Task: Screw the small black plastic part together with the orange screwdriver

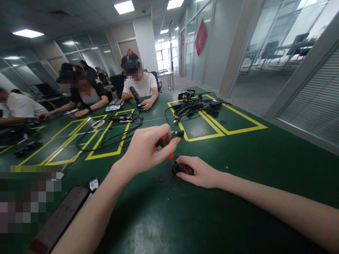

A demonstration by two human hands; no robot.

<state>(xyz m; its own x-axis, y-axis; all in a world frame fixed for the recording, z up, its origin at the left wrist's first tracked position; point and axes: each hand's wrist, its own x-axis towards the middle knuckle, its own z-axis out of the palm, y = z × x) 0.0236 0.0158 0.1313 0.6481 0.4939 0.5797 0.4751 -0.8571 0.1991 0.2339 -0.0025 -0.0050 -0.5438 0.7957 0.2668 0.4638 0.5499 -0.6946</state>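
Note:
My left hand [150, 148] is wrapped around the handle of a screwdriver [164, 141], orange and black, its thin shaft slanting down. The tip meets a small black part [175, 170] on the green table. Pinched around that part are the thumb and fingers of my right hand [194, 171], which hide much of it. I cannot make out its exact kind. A short black-and-silver tool-like piece [178, 133] lies just beyond my left hand. Tiny screw-like bits [168, 199] rest on the table nearer to me.
Black cables and adapters [197, 106] are heaped inside yellow tape lines at the back. A corded dark tool [120, 118] lies left of them. A phone [60, 215] is at the front left. Across the table a person [141, 83] holds a power tool; others sit further left.

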